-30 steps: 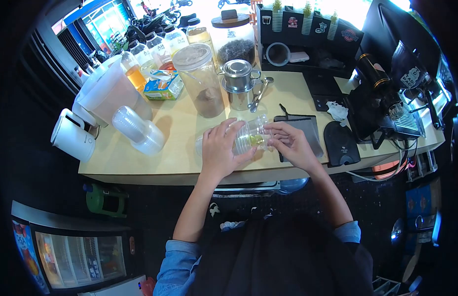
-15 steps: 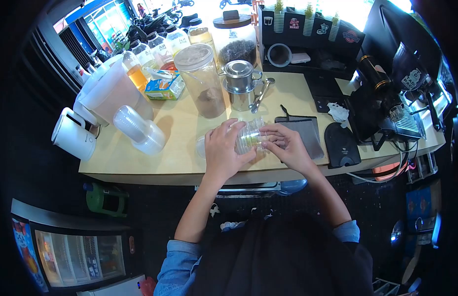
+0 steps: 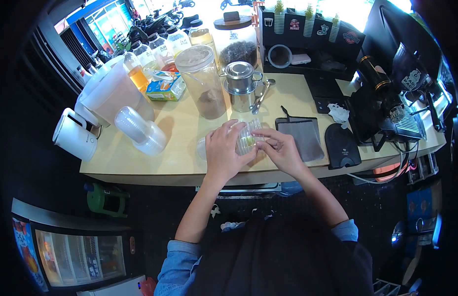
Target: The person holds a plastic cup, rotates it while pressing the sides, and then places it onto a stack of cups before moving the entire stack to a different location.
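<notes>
A stack of clear plastic cups [image 3: 246,137] lies sideways near the front edge of the counter. My left hand [image 3: 222,148] is wrapped around the stack, and its base end shows to the left of my wrist. At the rim end, my right hand [image 3: 282,152] has its thumb and fingers pinched on the cup rims. Whether it has parted one cup from the others is too fine to see. Just beyond my hands stands a metal drip coffee filter [image 3: 239,81], with a spoon [image 3: 263,96] beside it. A dark flat cloth [image 3: 302,138] lies right of my right hand.
A tall jar of brown powder [image 3: 203,84] stands behind my hands. To the left are more stacked clear cups [image 3: 140,130], a pink-white pitcher [image 3: 110,98], a white kettle [image 3: 73,134] and a blue-green box [image 3: 165,88]. A black tamping mat [image 3: 341,145] and coffee machine [image 3: 382,108] occupy the right.
My right hand has shifted a little left, its fingers drawing closer together on the cup rims. My left hand stays almost still around the stack.
</notes>
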The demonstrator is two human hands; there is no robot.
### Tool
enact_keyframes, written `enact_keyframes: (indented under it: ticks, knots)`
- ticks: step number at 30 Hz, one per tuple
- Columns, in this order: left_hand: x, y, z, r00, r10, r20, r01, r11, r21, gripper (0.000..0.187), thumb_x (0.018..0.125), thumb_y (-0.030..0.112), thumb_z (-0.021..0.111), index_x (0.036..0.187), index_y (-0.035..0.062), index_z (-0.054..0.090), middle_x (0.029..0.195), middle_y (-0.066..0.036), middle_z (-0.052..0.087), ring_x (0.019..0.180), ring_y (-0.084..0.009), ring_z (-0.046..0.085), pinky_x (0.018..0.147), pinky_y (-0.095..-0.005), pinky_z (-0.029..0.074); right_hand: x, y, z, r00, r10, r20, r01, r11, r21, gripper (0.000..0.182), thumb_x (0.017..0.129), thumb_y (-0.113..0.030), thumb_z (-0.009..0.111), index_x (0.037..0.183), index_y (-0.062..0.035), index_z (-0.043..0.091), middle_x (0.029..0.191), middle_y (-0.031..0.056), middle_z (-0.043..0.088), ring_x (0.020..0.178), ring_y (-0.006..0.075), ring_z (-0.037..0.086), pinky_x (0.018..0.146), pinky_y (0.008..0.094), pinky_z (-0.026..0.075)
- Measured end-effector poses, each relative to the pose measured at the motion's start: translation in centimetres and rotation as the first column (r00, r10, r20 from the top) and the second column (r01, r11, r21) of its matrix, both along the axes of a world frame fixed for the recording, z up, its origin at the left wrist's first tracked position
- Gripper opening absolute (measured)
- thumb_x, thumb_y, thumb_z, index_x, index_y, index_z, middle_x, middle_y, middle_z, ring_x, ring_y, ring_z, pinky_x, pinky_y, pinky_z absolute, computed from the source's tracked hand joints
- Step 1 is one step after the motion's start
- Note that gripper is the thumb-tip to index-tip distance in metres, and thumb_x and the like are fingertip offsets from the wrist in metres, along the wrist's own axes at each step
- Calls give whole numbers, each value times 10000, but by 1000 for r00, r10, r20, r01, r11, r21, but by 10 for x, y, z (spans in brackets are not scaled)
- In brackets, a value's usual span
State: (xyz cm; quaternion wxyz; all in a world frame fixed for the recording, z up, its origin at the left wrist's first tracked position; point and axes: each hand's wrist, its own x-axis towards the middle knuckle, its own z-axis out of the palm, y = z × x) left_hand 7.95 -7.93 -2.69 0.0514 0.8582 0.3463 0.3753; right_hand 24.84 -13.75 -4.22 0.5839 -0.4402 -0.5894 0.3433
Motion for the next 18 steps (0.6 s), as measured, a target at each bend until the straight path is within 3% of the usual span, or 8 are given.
enact_keyframes:
  ticks: [2,4,8,10,18]
  knots:
    - [-2,1,3,1000,-16,-8,16,1000,-20,584,656,389,752,1148,132,571,1153,-88,574,1061,-257,555,921,-422,354,6,1,-3,999,3,51,-3,1000,-10,310,855,21,621,1163,9,591,969,80,673,885,106,635,760,247,528]
    - [-3,1,5,999,-29,-14,29,999,-42,588,670,405,755,1156,134,568,1153,-86,574,1064,-254,554,921,-421,356,9,2,0,999,-16,-34,14,999,-52,279,840,7,644,1116,23,606,906,77,678,813,109,655,711,247,529]
    - [-3,0,4,999,-22,-43,22,1000,-5,617,679,439,752,1183,140,558,1174,-78,572,1081,-253,551,925,-416,363,0,-4,15,999,-31,-38,27,994,-106,256,824,-10,669,1069,37,612,903,87,675,774,112,664,669,239,527]
    - [-3,0,4,998,-12,-64,13,1000,3,634,673,440,751,1196,142,552,1188,-75,574,1099,-257,545,931,-411,365,-5,-3,16,993,-92,70,96,993,-69,247,811,-23,686,1039,36,614,888,89,673,768,111,668,648,225,520]
    - [-11,7,4,999,-7,-47,6,1000,-19,543,686,362,729,1163,158,567,1181,-72,557,1065,-255,558,926,-424,360,19,-2,18,988,-151,-18,148,984,-97,229,825,-11,671,1046,17,615,924,67,654,683,56,592,641,194,505]
